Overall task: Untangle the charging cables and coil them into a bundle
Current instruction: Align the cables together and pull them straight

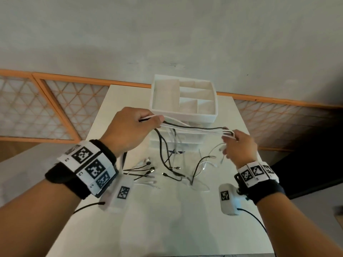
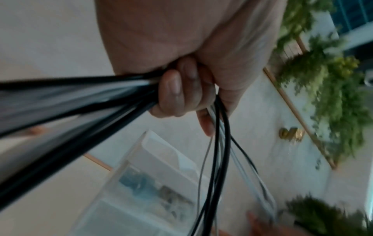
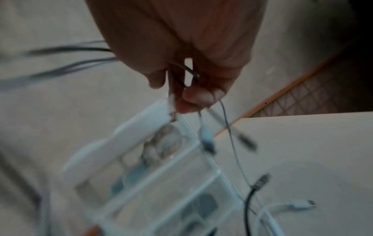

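Several black and white charging cables point(image 1: 193, 129) stretch taut between my two hands above the white table point(image 1: 167, 219). My left hand point(image 1: 130, 130) grips one end of the bundle, fingers curled round the strands point(image 2: 113, 89). My right hand point(image 1: 237, 143) pinches the other end, where the cables fold back point(image 3: 181, 75). Loose ends with plugs point(image 1: 167, 173) hang down and trail on the table between my wrists. In the right wrist view, plugs point(image 3: 207, 140) dangle below my fingers.
A white compartment tray point(image 1: 183, 112) sits on a stack of clear drawers point(image 1: 178, 141) at the table's far side, just behind the cables. An orange-framed lattice panel point(image 1: 55, 104) runs along the wall. Green plants point(image 2: 333, 95) show in the left wrist view.
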A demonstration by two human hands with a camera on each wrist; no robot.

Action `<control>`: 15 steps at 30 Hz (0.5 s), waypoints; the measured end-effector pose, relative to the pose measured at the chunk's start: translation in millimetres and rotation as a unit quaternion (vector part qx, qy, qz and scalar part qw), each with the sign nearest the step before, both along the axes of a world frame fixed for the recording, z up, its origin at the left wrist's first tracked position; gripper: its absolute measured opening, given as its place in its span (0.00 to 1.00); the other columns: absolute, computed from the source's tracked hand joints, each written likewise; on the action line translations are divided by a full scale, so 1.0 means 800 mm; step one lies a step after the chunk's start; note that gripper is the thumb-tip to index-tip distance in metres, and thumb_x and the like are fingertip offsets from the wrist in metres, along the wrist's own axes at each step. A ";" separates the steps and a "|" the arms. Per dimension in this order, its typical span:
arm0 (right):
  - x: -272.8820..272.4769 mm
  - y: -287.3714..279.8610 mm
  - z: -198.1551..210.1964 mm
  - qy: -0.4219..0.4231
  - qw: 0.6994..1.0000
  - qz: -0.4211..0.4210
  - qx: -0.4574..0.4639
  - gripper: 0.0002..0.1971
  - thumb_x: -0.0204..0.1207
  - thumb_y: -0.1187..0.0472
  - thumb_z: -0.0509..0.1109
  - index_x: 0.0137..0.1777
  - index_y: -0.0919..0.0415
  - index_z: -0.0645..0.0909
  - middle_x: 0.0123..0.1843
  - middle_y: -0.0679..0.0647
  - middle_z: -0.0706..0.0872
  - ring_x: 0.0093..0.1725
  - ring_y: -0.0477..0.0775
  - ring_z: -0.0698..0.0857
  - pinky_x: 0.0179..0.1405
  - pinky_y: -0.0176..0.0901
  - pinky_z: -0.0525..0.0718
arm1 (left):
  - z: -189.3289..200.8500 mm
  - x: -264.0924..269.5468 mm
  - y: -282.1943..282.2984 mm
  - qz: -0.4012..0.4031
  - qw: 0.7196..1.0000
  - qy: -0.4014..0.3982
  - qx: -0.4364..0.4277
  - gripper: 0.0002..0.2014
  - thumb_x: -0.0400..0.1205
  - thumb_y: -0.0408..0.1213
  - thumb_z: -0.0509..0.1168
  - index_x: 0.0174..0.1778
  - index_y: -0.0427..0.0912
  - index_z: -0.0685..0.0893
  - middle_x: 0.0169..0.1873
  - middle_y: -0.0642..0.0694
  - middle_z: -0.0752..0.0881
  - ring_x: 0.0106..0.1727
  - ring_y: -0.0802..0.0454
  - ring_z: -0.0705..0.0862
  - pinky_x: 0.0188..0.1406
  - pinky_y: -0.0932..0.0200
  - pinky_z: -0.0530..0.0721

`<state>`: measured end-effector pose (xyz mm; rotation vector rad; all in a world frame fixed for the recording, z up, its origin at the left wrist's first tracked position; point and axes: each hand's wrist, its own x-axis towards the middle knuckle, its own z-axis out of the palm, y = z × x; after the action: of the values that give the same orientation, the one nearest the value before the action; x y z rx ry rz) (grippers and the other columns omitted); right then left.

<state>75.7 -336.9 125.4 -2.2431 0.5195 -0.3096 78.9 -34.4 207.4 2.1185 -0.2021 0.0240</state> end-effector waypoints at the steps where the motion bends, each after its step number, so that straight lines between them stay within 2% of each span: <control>1: 0.000 -0.009 0.001 -0.045 0.998 -0.039 -0.008 0.11 0.81 0.49 0.70 0.40 0.51 0.87 0.29 0.52 0.89 0.33 0.60 0.90 0.36 0.46 0.85 | -0.002 0.001 0.002 0.002 1.000 -0.007 0.016 0.18 0.82 0.54 0.67 0.38 0.44 0.91 0.16 0.55 0.70 0.18 0.59 0.68 0.21 0.67 0.62; 2: 0.001 -0.019 -0.002 -0.050 0.997 -0.056 -0.033 0.13 0.80 0.45 0.70 0.40 0.51 0.86 0.30 0.53 0.89 0.35 0.61 0.89 0.40 0.46 0.86 | -0.002 0.002 0.004 0.011 1.000 -0.009 0.012 0.17 0.82 0.54 0.67 0.38 0.46 0.91 0.14 0.55 0.70 0.18 0.59 0.68 0.20 0.67 0.61; 4: 0.001 -0.034 -0.013 0.039 0.994 -0.039 -0.091 0.13 0.80 0.46 0.70 0.43 0.55 0.87 0.34 0.56 0.90 0.39 0.62 0.90 0.43 0.47 0.86 | 0.000 0.005 0.005 0.037 0.999 -0.009 -0.039 0.15 0.82 0.52 0.68 0.38 0.46 0.92 0.12 0.55 0.66 0.16 0.58 0.65 0.22 0.61 0.62; 6: -0.003 -0.042 -0.025 0.170 0.982 -0.007 -0.080 0.12 0.81 0.49 0.70 0.43 0.57 0.88 0.33 0.57 0.90 0.37 0.60 0.91 0.40 0.45 0.87 | 0.004 0.009 0.004 0.050 0.996 -0.016 -0.079 0.15 0.82 0.51 0.69 0.39 0.44 0.91 0.13 0.56 0.64 0.16 0.58 0.63 0.25 0.59 0.61; 7: -0.005 -0.044 -0.028 0.194 0.979 -0.002 -0.062 0.12 0.81 0.50 0.70 0.42 0.57 0.87 0.32 0.58 0.90 0.36 0.59 0.92 0.36 0.43 0.85 | 0.007 0.010 0.003 0.050 0.995 -0.018 -0.084 0.15 0.82 0.51 0.69 0.40 0.44 0.91 0.14 0.56 0.64 0.16 0.59 0.63 0.25 0.58 0.62; 8: -0.005 -0.045 -0.031 0.177 0.982 -0.008 -0.056 0.12 0.81 0.50 0.70 0.41 0.56 0.87 0.33 0.58 0.91 0.37 0.59 0.91 0.34 0.42 0.83 | 0.009 0.012 0.002 0.049 0.995 -0.020 -0.085 0.15 0.82 0.51 0.68 0.40 0.44 0.91 0.14 0.56 0.64 0.16 0.59 0.63 0.26 0.58 0.62; 9: -0.004 -0.045 -0.031 0.125 0.990 -0.027 -0.058 0.11 0.81 0.52 0.70 0.43 0.56 0.87 0.35 0.57 0.91 0.40 0.60 0.91 0.35 0.42 0.82 | 0.010 0.014 0.002 0.049 0.995 -0.021 -0.082 0.15 0.82 0.51 0.68 0.40 0.43 0.91 0.14 0.56 0.64 0.16 0.59 0.63 0.26 0.58 0.62; 11: -0.004 -0.044 -0.019 -0.026 0.995 -0.085 -0.053 0.07 0.82 0.56 0.70 0.50 0.54 0.90 0.42 0.54 0.92 0.45 0.57 0.89 0.43 0.39 0.80 | 0.009 0.017 0.004 0.055 0.996 -0.021 -0.073 0.16 0.82 0.52 0.68 0.40 0.43 0.91 0.13 0.56 0.65 0.16 0.59 0.65 0.27 0.57 0.63; 12: -0.002 -0.044 -0.011 -0.099 0.987 -0.112 -0.053 0.08 0.82 0.58 0.70 0.53 0.54 0.90 0.45 0.51 0.90 0.46 0.55 0.87 0.47 0.39 0.79 | 0.009 0.018 0.005 0.058 0.996 -0.023 -0.068 0.16 0.82 0.52 0.68 0.40 0.44 0.91 0.13 0.57 0.66 0.16 0.60 0.66 0.27 0.57 0.64; 13: -0.001 -0.044 -0.003 -0.154 0.978 -0.125 -0.059 0.09 0.82 0.56 0.70 0.53 0.56 0.90 0.47 0.50 0.87 0.47 0.53 0.85 0.49 0.40 0.78 | 0.008 0.019 0.007 0.062 0.996 -0.025 -0.063 0.16 0.82 0.53 0.68 0.40 0.45 0.91 0.13 0.57 0.67 0.16 0.60 0.66 0.27 0.57 0.64; 15: 0.004 -0.048 0.002 -0.194 0.971 -0.113 -0.082 0.14 0.81 0.49 0.71 0.52 0.59 0.90 0.52 0.54 0.85 0.49 0.51 0.83 0.50 0.39 0.76 | 0.008 0.021 0.009 0.068 0.996 -0.031 -0.056 0.16 0.82 0.54 0.67 0.40 0.46 0.91 0.13 0.57 0.68 0.16 0.60 0.67 0.27 0.58 0.65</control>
<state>79.1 -375.0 127.4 -2.2032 0.5526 -0.9165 95.7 -26.8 213.6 2.0173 -0.0907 0.1765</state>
